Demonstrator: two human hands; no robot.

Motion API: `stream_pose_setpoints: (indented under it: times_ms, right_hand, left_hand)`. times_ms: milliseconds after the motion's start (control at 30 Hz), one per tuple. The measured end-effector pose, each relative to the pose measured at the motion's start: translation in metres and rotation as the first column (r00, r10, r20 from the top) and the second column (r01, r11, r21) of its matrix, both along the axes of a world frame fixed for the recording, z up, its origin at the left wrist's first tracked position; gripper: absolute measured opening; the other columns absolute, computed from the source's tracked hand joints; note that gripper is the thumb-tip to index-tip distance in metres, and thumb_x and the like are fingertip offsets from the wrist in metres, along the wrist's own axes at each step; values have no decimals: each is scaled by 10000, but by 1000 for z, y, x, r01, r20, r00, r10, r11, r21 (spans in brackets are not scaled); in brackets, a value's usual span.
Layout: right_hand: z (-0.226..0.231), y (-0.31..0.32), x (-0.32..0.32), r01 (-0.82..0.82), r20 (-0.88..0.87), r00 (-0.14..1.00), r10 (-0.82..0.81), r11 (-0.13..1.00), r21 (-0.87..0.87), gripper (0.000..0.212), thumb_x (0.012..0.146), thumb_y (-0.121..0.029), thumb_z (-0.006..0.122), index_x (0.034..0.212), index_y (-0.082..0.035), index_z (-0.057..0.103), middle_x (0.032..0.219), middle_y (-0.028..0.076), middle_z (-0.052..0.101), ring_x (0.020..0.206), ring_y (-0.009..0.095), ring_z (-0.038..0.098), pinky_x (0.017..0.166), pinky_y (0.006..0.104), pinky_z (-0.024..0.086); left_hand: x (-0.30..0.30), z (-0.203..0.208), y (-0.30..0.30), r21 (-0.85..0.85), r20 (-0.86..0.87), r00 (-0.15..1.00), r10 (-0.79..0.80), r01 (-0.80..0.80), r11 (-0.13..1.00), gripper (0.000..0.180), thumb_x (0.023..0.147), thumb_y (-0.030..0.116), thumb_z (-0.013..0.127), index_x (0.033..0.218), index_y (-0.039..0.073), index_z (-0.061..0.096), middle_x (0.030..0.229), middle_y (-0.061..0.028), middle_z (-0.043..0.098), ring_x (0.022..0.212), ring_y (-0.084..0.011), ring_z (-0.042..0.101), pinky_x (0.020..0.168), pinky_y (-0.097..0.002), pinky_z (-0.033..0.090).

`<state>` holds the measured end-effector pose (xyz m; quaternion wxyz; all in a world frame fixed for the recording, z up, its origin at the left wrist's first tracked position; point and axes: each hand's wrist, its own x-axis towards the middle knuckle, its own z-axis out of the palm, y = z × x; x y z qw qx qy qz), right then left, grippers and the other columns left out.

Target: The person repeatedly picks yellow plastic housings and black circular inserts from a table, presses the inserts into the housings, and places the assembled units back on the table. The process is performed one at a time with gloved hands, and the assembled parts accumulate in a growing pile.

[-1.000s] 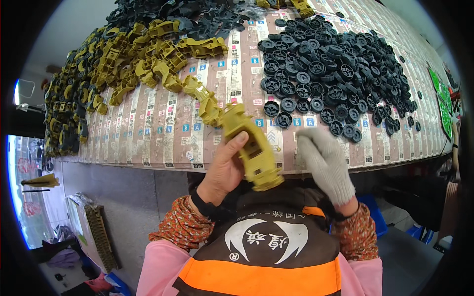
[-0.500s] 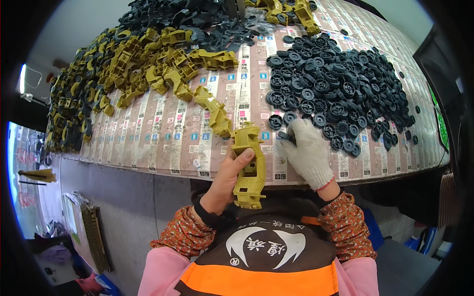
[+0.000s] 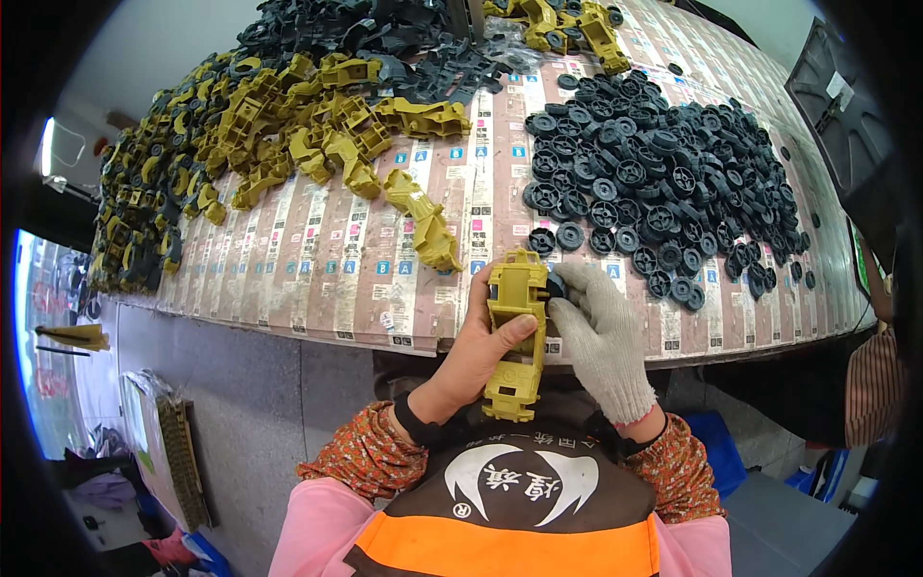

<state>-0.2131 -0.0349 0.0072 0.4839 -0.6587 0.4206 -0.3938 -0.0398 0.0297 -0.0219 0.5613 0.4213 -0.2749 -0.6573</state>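
My bare left hand [image 3: 469,352] is closed round a yellow plastic toy vehicle body [image 3: 516,377], its thumb pressed across the middle. The body stands lengthwise in front of me, over the table's near edge. At its upper right side my right hand [image 3: 606,337], in a white knitted glove, pinches a dark toy wheel [image 3: 555,286] against the body. Glove and body hide much of that wheel, so I cannot tell whether it is seated. Just beyond lies a large heap of dark wheels [image 3: 663,183].
Yellow vehicle bodies [image 3: 260,125] are heaped at the left, and a short row of them [image 3: 423,226] runs toward me. Dark plastic parts [image 3: 346,34] are piled at the far left. A patterned sheet covers the table [image 3: 317,298]. Another person's striped sleeve [image 3: 873,389] shows at the right edge.
My right hand has brought the wheel from the heap's near edge to the yellow body. My left hand has moved the body slightly right and turned it more upright.
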Motion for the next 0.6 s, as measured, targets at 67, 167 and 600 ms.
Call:
stream_pose_setpoints:
  times_ms: [67,167,600]
  right_hand:
    - [-2,6,-1,16,-38,999,-17,999,-40,317,977,-8,679,1291,15,644,1061,121,722,943,180,717,817,329,585]
    - [-1,13,1,36,3,999,-36,998,47,323,976,-12,679,1295,30,640,1062,129,723,932,174,715,819,330,585]
    - [10,14,-12,44,-133,988,-79,968,-247,338,877,-28,631,1209,-42,692,1000,222,739,919,417,735,789,476,586]
  left_hand:
    - [-2,-1,2,-44,12,1000,9,-8,999,822,1029,149,735,1642,190,189,1426,-71,532,1258,-167,568,1048,-353,519]
    - [-4,-6,2,-127,151,987,46,-27,992,828,1021,158,748,1634,169,191,1429,-79,520,1265,-172,560,1053,-358,513]
    - [-5,-3,-4,-174,423,903,-78,166,971,825,952,-12,734,1555,97,182,1331,-122,550,1202,-205,605,1053,-369,503]
